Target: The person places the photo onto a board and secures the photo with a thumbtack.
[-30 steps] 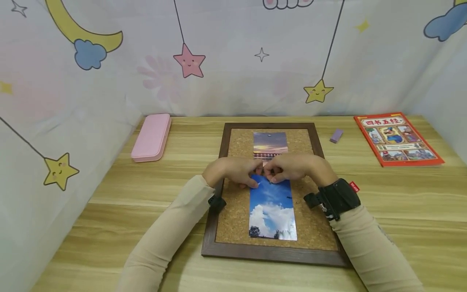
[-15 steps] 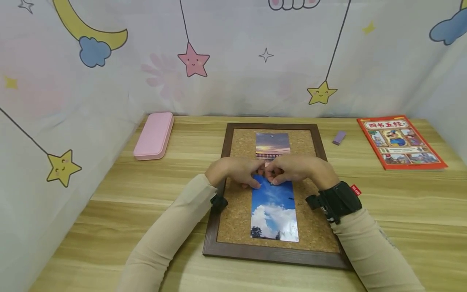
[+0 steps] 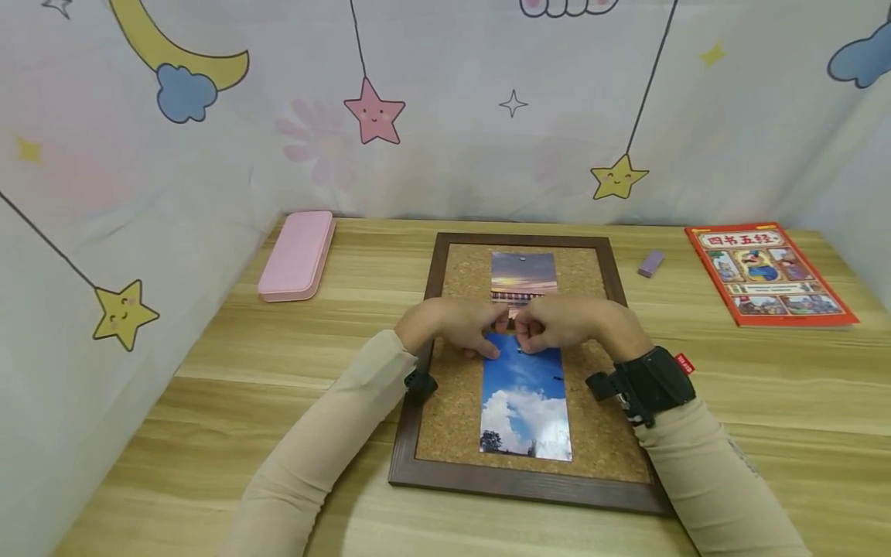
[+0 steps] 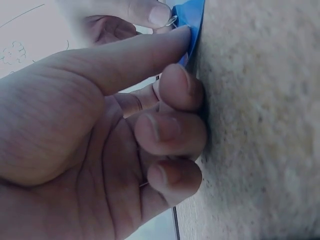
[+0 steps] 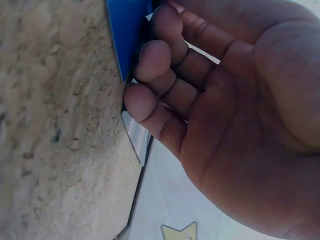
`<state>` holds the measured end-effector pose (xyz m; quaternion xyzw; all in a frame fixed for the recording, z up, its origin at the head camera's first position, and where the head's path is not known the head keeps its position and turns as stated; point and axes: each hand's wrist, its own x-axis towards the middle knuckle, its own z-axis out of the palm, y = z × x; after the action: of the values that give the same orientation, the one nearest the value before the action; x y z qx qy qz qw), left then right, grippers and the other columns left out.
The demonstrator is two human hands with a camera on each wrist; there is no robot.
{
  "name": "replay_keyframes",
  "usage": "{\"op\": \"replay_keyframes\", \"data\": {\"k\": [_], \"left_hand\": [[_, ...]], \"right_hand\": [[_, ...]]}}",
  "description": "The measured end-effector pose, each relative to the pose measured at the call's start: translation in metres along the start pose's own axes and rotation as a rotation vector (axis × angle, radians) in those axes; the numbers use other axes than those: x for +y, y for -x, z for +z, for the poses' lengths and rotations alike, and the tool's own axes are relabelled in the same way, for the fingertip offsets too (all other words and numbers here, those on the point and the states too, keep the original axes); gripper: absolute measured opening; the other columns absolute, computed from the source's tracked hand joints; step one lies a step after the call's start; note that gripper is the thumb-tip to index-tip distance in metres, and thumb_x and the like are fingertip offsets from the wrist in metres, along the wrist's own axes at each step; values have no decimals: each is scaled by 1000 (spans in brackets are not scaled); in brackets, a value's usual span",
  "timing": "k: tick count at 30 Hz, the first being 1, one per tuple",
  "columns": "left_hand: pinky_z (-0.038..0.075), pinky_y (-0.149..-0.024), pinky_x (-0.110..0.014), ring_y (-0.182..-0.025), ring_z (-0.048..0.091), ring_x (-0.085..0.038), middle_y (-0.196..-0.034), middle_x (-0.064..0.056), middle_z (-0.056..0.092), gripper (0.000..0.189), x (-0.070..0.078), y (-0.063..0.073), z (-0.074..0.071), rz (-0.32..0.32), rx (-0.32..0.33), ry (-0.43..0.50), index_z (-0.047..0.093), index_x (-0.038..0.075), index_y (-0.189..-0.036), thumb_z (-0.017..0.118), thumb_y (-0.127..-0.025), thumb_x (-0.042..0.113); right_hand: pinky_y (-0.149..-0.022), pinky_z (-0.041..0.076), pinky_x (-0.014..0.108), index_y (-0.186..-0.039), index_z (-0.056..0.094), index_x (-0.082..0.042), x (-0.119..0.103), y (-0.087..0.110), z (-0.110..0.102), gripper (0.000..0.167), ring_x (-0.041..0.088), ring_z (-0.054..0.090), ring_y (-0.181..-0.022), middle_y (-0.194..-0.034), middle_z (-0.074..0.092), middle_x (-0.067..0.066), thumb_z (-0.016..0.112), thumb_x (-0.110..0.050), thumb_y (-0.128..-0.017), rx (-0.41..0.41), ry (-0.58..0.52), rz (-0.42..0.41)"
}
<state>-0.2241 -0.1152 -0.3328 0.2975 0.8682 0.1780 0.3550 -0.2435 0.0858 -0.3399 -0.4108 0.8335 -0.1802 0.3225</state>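
Observation:
My left hand [image 3: 462, 323] rests on the corkboard [image 3: 452, 422], its extended thumb pressing the upper left corner of a blue-sky photo [image 3: 525, 410]. Its other fingers bend against the cork in the left wrist view. Beside it, my right hand [image 3: 560, 321] pinches a small metal thumbtack [image 4: 172, 20] between thumb and index finger at that photo's top edge. The tack's point is hard to make out. Farther up the board, a sunset photo [image 3: 524, 273] lies with a tack [image 3: 523, 259] at its top; both hands partly cover its lower end.
A pink case [image 3: 297, 255] lies at the back left of the wooden table [image 3: 334, 356]. Right of the board are a small purple block [image 3: 650, 263] and a red-bordered book [image 3: 769, 275]. A patterned curtain [image 3: 445, 170] hangs behind.
The right hand's fingertips have drawn slightly away from the left hand, widening the gap between them. The whole head view has shifted a little; the photos stay in place on the board.

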Motion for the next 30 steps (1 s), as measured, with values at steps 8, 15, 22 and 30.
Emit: {"op": "replay_keyframes", "data": {"k": [8, 15, 22, 30], "left_hand": [[40, -65, -25, -63, 53, -14, -75, -3, 54, 28, -1, 1, 1, -12, 1, -2, 45, 8, -114, 65, -99, 20], [41, -65, -25, -64, 54, -14, -81, -4, 53, 27, 0, 1, 1, -13, 6, 7, 45, 8, -114, 65, -99, 19], [40, -66, -24, -62, 53, -14, -74, -3, 53, 28, 0, 0, 1, -12, -3, -1, 45, 8, -114, 66, -99, 19], [40, -64, -24, -62, 52, -14, -76, -4, 51, 27, -1, 0, 1, 1, 0, 30, 44, 7, -114, 65, -99, 17]], "right_hand": [[-61, 36, 28, -89, 62, -10, 0, -3, 1, 10, 11, 44, -62, -74, 53, -2, 61, -13, -99, 9, -43, 36], [-60, 34, 28, -90, 61, -9, 0, -4, 2, 10, 11, 41, -59, -72, 49, -2, 58, -12, -99, 17, -61, 40], [-61, 36, 28, -93, 65, -9, 1, -4, 2, 12, 12, 44, -61, -74, 54, -1, 55, -11, -101, 9, -38, 44], [-60, 37, 27, -95, 67, -8, -2, -5, 0, 13, 12, 45, -61, -75, 56, 0, 55, -10, -100, 12, -18, 81]]}}
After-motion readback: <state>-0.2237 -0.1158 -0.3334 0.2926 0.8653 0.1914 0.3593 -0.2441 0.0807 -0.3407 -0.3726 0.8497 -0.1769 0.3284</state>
